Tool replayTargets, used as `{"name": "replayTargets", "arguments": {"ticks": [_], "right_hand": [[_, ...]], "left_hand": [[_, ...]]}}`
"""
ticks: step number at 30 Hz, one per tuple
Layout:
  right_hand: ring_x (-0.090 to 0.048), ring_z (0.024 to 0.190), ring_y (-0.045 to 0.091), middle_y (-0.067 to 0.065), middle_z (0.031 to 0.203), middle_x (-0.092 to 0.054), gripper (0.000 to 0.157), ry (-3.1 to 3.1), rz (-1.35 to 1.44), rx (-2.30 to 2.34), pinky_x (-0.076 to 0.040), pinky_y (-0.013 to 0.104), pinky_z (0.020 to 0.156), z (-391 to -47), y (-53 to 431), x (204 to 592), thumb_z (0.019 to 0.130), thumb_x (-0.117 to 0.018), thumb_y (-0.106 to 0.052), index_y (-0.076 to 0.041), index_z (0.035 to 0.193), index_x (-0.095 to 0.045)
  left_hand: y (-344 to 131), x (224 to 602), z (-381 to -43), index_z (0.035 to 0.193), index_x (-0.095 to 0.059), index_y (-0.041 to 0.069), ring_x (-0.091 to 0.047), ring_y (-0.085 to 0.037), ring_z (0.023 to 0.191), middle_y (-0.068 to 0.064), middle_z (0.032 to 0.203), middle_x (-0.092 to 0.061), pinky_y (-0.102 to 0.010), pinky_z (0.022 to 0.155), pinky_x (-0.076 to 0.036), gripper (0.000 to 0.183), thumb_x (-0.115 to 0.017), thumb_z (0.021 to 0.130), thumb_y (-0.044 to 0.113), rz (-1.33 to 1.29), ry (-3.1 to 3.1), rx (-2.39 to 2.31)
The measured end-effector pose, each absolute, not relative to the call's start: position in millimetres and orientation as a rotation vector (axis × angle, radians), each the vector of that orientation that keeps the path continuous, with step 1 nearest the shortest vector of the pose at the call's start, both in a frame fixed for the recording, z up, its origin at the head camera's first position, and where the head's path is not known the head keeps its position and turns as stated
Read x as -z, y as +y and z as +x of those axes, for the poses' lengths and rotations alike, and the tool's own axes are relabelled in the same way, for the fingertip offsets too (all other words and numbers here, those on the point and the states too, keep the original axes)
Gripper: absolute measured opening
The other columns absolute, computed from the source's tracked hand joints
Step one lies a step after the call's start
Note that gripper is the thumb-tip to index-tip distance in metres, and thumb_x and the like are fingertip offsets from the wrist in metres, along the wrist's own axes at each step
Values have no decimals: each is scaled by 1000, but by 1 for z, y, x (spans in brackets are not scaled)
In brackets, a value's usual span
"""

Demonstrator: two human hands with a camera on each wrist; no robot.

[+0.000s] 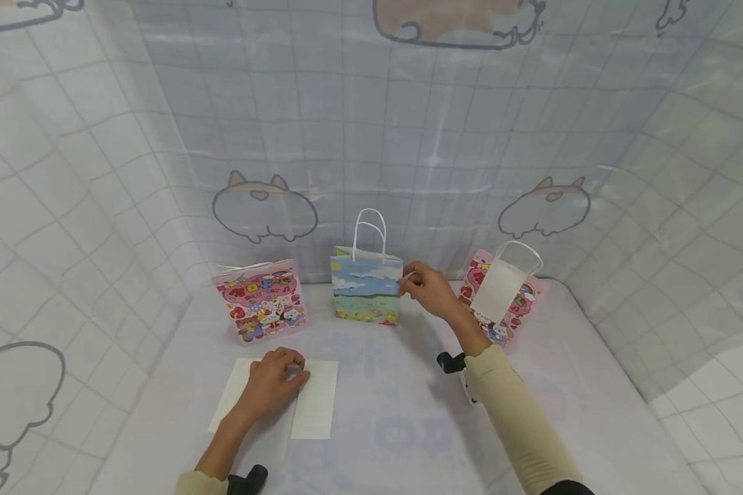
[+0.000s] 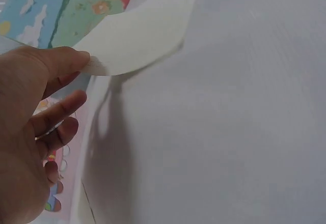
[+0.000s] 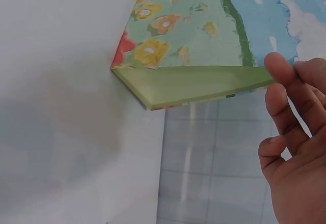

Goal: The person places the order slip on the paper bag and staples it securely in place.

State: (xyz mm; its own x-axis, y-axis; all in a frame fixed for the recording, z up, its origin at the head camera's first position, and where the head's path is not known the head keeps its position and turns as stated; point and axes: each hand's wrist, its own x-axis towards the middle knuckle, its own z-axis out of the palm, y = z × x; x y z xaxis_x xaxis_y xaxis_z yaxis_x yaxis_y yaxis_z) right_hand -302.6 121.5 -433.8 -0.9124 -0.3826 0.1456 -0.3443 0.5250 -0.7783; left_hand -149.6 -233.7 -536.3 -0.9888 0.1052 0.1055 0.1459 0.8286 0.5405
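Note:
A small paper gift bag (image 1: 367,297) with a sky-and-meadow print and white handles stands upright at the middle back. My right hand (image 1: 432,292) pinches its right side edge; the right wrist view shows the thumb and a finger at the folded green side panel (image 3: 198,84). At the front left, my left hand (image 1: 274,382) is over two pale paper pieces. It pinches the edge of the right-hand piece (image 1: 317,405) between thumb and finger, and in the left wrist view that paper (image 2: 140,40) curves upward. The other paper piece (image 1: 234,390) lies partly under the hand.
A pink cartoon gift bag (image 1: 263,302) stands at the left. Another pink bag (image 1: 525,313) leans at the right, with a white card (image 1: 498,292) across its front and white handles above. A grid-patterned curtain (image 1: 408,137) encloses the back and sides.

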Motion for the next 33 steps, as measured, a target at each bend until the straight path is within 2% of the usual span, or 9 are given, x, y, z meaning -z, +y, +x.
{"name": "replayTargets", "arguments": {"ticks": [5,10,13,17,20,24,28,33], "right_hand": [[-67,86,26,1,89,-75,22,2696,-626,1358,-53,35,74,-299,124,434,103,-59,-31,-12,114,-60],[-67,85,20,0,87,-75,21,2683,-625,1373,-54,36,77,-295,129,435,103,-58,-29,-10,113,-60],[-66,83,17,-1,86,-74,20,2691,-632,1375,-52,36,75,-294,133,437,103,-58,-29,-11,111,-60],[-63,79,22,-4,86,-73,19,2712,-673,1366,-47,35,68,-293,139,441,104,-58,-31,-13,109,-62],[-58,73,25,-4,86,-73,17,2715,-715,1375,-43,34,64,-290,142,441,104,-58,-29,-13,108,-62],[-56,70,21,-4,85,-73,15,2708,-740,1385,-43,33,63,-285,143,440,103,-60,-27,-13,105,-64],[-59,75,16,-6,84,-72,15,2715,-738,1356,-46,33,66,-278,144,438,102,-61,-29,-14,104,-64],[-60,77,17,-8,84,-72,15,2728,-720,1318,-46,34,66,-269,150,438,102,-60,-31,-16,105,-63]], "left_hand": [[-229,529,-151,97,-68,25,-56,-17,95,4,107,-66,-44,80,-33,13,-77,89,31,-264,-2900,950],[-224,521,-152,101,-68,25,-57,-15,93,6,108,-65,-43,82,-34,13,-75,91,30,-288,-2908,1027],[-221,517,-151,103,-68,24,-56,-13,91,6,108,-64,-39,80,-37,13,-74,93,29,-299,-2912,1093],[-218,513,-150,105,-68,22,-53,-13,84,7,101,-62,-28,71,-43,13,-73,94,26,-303,-2912,1173],[-215,510,-149,104,-69,23,-52,-13,80,8,94,-61,-24,65,-44,13,-74,93,26,-288,-2917,1193],[-211,506,-147,101,-70,25,-51,-12,78,11,91,-62,-24,64,-43,11,-75,92,27,-256,-2931,1182],[-208,502,-145,98,-72,28,-52,-12,77,13,90,-64,-24,66,-44,9,-76,91,27,-259,-2926,1179],[-204,495,-145,97,-73,30,-54,-11,80,15,88,-64,-25,71,-46,9,-77,90,29,-276,-2914,1198]]}}
